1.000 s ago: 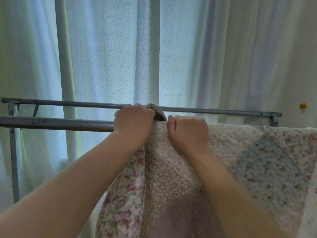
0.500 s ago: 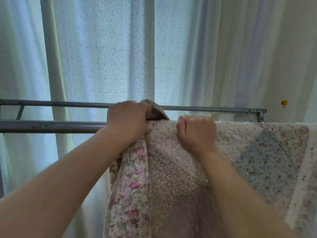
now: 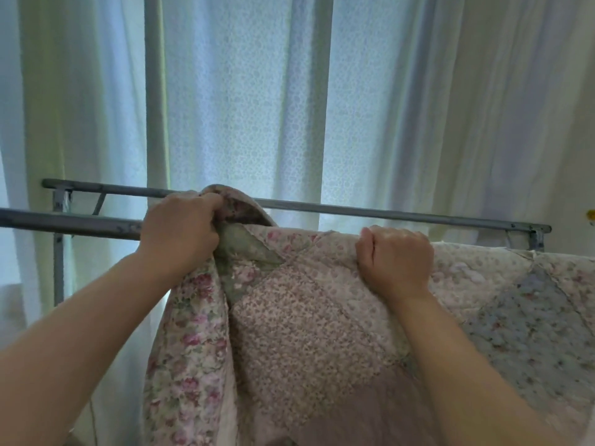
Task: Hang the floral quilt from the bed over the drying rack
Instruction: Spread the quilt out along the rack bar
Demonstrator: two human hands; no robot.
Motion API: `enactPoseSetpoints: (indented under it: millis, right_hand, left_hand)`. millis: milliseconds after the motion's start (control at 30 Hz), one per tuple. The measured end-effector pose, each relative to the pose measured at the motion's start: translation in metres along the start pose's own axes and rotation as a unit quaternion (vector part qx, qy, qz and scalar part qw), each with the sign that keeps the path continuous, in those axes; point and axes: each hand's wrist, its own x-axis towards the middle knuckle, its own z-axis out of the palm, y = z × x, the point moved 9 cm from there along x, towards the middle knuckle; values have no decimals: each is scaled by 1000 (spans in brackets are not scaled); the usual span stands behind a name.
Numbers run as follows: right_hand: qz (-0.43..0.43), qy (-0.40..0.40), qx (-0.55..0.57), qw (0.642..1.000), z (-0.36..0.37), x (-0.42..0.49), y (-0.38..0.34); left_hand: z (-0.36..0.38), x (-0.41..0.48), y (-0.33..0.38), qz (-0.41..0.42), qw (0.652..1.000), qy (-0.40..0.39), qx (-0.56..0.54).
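Grey metal drying rack (image 3: pixel 370 211) in front of me, two parallel top bars, near one and far one, upright leg visible on the left. Floral quilt (image 3: pixel 322 317) is draped over the near bar, patchwork face toward me, hanging down out of frame at the bottom. It covers the bar from roughly centre out to the right edge; the left stretch of the near bar is bare.

My left hand (image 3: pixel 180 233) is clenched on the quilt's left corner, bunching it right at the near bar. A folded flap of that corner sticks up above my knuckles, reaching about the height of the far bar. The rose-print edge strip hangs straight down below this hand.

My right hand (image 3: pixel 396 259) is fisted on the quilt's top fold, at the bar line, well apart from the left. Fabric between the two hands lies fairly flat.

White sheer curtains (image 3: pixel 244 107) behind the rack, backlit.
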Motion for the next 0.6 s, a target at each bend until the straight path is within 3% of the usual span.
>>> enactPoseSetpoints:
  millis: [200, 333, 600]
  right_hand:
    - [14, 4, 21, 1000, -5, -1, 4]
    - [42, -94, 2, 995, 4, 5, -8]
    - [-57, -174, 88, 979, 28, 30, -142]
  left_hand:
    - [4, -3, 6, -1, 1000, 20, -5]
    - [3, -4, 6, 6, 1000, 21, 13]
    - [3, -2, 11, 24, 999, 24, 32]
